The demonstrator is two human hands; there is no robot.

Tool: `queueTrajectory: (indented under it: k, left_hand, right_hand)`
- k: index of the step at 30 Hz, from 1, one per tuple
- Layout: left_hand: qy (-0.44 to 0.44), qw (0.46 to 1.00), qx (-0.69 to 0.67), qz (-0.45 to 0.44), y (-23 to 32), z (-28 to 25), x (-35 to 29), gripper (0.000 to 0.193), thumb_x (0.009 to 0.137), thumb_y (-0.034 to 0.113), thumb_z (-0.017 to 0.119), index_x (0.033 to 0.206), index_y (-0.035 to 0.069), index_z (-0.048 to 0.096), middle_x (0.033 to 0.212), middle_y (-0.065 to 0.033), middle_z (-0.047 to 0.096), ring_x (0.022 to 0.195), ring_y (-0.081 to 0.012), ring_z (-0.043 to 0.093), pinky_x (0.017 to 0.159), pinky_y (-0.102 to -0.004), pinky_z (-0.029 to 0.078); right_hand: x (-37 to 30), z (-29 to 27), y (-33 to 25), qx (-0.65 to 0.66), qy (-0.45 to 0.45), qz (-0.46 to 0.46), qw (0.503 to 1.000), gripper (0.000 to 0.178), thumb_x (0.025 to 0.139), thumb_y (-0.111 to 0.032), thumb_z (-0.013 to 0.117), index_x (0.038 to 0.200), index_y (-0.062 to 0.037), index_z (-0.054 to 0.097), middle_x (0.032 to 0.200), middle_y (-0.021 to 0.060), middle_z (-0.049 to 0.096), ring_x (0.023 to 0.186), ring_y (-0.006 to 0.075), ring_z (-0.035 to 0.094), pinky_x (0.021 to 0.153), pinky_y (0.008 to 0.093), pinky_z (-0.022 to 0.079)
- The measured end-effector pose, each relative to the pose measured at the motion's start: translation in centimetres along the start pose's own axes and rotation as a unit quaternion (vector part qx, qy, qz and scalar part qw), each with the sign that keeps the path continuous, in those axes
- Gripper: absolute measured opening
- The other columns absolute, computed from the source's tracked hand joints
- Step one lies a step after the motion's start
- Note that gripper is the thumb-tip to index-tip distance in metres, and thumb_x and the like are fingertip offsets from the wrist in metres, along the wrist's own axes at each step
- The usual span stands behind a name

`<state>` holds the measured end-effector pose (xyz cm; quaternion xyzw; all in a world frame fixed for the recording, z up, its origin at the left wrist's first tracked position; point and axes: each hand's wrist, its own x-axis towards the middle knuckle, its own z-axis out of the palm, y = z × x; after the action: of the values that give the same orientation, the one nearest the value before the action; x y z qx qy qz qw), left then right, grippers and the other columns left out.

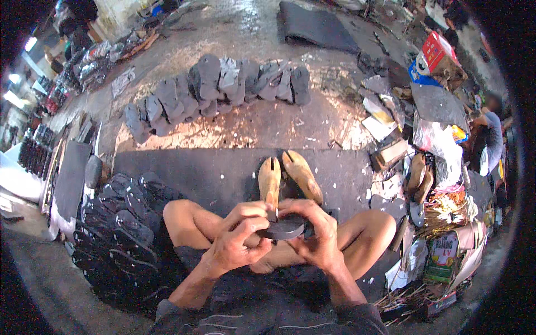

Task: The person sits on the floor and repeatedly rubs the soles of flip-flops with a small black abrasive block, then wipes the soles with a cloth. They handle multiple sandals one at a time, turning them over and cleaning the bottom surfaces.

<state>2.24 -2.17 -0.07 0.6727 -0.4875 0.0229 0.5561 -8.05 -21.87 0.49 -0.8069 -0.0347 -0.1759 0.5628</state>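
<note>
Over my crossed legs, both hands grip a dark sandal sole (283,229), seen tilted with its thick edge toward me. My left hand (241,234) has its fingers bent at the sole's left end. My right hand (314,226) curls round its right end, thumb below and fingers above. Just beyond my fingers lies a pale wooden shoe last (269,176) with a slot at its far end; its near end is partly hidden by my hands. A second wooden shoe last (301,174) lies beside it, angled to the right.
Dark sandals (131,226) pile up at my left. A row of dark soles (218,84) stands across the floor ahead. At right are a tin can (443,258), scraps and a red-white box (438,53). A person (491,137) sits at far right. A dark mat (190,167) lies before me.
</note>
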Motion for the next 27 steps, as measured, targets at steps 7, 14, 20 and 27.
queueTrajectory:
  k: [7, 14, 20, 27]
  left_hand:
    - [-0.052, 0.997, -0.008, -0.063, -1.4, 0.1, -0.3, 0.031, 0.091, 0.002, 0.075, 0.119, 0.002, 0.063, 0.122, -0.0192, 0.068, 0.108, -0.0332, 0.072, 0.09, -0.0413, 0.06]
    - [0.263, 0.846, -0.306, -0.349, -9.5, -3.5, 0.6, 0.042, 0.089, 0.009, 0.058, 0.13, 0.001, 0.059, 0.121, -0.0117, 0.07, 0.111, -0.0264, 0.07, 0.096, -0.0409, 0.058]
    - [0.293, 0.689, -0.608, -0.264, -10.9, -8.6, -1.1, 0.061, 0.095, 0.029, 0.058, 0.147, -0.002, 0.053, 0.151, -0.0199, 0.06, 0.143, -0.0436, 0.054, 0.119, -0.0764, 0.038]
    - [0.406, 0.79, -0.437, -0.143, -9.6, -9.2, -1.6, 0.045, 0.11, 0.025, 0.062, 0.152, 0.025, 0.048, 0.155, -0.0086, 0.054, 0.149, -0.0332, 0.048, 0.118, -0.0754, 0.04]
  right_hand:
    - [-0.2, -0.2, 4.9, 0.102, -0.044, 0.084, 0.99, 0.033, 0.078, -0.012, 0.094, 0.103, -0.0043, 0.074, 0.11, 0.0103, 0.077, 0.116, 0.0286, 0.071, 0.102, 0.0434, 0.054]
    - [-0.9, -0.8, 21.9, -0.364, -0.033, 0.299, 0.881, 0.102, 0.077, -0.013, 0.087, 0.16, -0.001, 0.03, 0.143, 0.0293, 0.059, 0.135, 0.0474, 0.057, 0.116, 0.0549, 0.045]
    - [1.2, 1.6, 11.1, 0.187, 0.119, 0.275, 0.936, 0.061, 0.093, -0.017, 0.074, 0.146, 0.0032, 0.054, 0.137, 0.0129, 0.066, 0.125, 0.0228, 0.062, 0.106, 0.0362, 0.05]
    - [-3.3, 2.9, -2.7, 0.314, 0.154, 0.371, 0.86, 0.064, 0.09, -0.029, 0.083, 0.137, 0.0106, 0.063, 0.119, 0.0128, 0.074, 0.105, 0.022, 0.071, 0.098, 0.0353, 0.056]
